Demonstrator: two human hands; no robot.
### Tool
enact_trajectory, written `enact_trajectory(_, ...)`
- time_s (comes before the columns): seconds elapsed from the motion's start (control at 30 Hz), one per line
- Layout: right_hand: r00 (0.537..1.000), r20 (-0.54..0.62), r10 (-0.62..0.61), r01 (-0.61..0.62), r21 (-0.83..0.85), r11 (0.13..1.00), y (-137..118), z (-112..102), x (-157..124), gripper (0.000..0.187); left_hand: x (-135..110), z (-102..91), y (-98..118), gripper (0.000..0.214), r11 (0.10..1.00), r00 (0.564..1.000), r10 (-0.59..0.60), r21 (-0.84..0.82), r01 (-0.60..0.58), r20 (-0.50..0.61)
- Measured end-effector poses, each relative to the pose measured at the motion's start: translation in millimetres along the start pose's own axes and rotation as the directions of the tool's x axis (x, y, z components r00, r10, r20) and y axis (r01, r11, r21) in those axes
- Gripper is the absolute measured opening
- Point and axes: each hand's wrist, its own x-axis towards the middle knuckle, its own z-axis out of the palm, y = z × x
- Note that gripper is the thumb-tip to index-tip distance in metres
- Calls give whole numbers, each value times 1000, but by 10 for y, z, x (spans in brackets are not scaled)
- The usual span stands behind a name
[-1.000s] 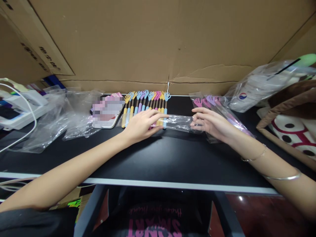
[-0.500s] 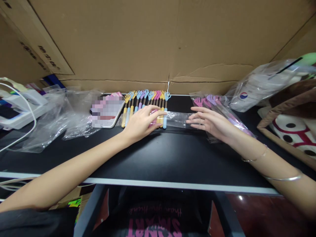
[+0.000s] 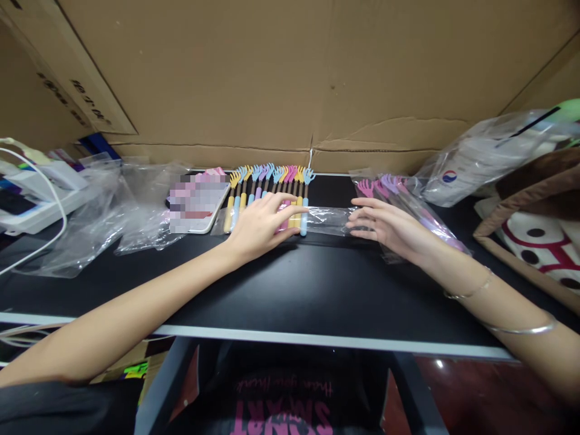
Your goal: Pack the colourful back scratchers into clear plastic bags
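Hands: left hand (image 3: 258, 225) flat on the back scratchers (image 3: 267, 196); right hand (image 3: 389, 226) open-fingered, touching the clear sleeve (image 3: 328, 220).
Risk: sleeve may slip; nothing pinched.

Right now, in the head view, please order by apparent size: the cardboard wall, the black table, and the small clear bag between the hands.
1. cardboard wall
2. black table
3. small clear bag

The wall stands farther away, so it may truly be larger still.

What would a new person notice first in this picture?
First, the row of pastel hand-shaped sticks at the back of the black table. The left hand rests on their handles; the right hand touches a clear plastic bag between the two hands.
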Motion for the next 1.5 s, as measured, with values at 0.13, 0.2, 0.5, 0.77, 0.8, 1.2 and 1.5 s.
enact_trajectory(0.13, 1000, -8, 9, -9, -22, 1000, 4, -1, 0, 23, -12, 30, -10, 34, 1000, 1000, 15, 5, -15, -23)
enact_trajectory(0.2, 1000, 2, 14, -14, -13, 1000, 7, 0, -3, 26, -17, 44, -20, 34, 1000, 1000, 22, 7, -22, -21)
enact_trajectory(0.5, 993, 97, 67, -63, -40, 997, -43, 72, -69, 39, -14, 65, -42, 33, 997, 997, 70, -10, -71, -45)
enact_trajectory(0.77, 979, 184, 89, -77, -70, 995, -38, 87, -84, 51, -13, 68, -56, 36, 996, 995, 92, 19, -91, -40)
enact_trajectory(0.8, 978, 186, 93, -79, -79, 994, -40, 88, -84, 52, -13, 66, -56, 36, 995, 995, 94, 18, -94, -39)
enact_trajectory(1.2, 978, 192, 76, -48, -146, 988, -37, 43, -64, 56, 4, 24, -64, 39, 995, 995, 96, -14, -96, 5)
enact_trajectory(1.5, 991, 122, 54, -29, -202, 979, -49, 32, -63, 56, 10, -10, -78, 31, 984, 985, 168, 68, -165, -48)
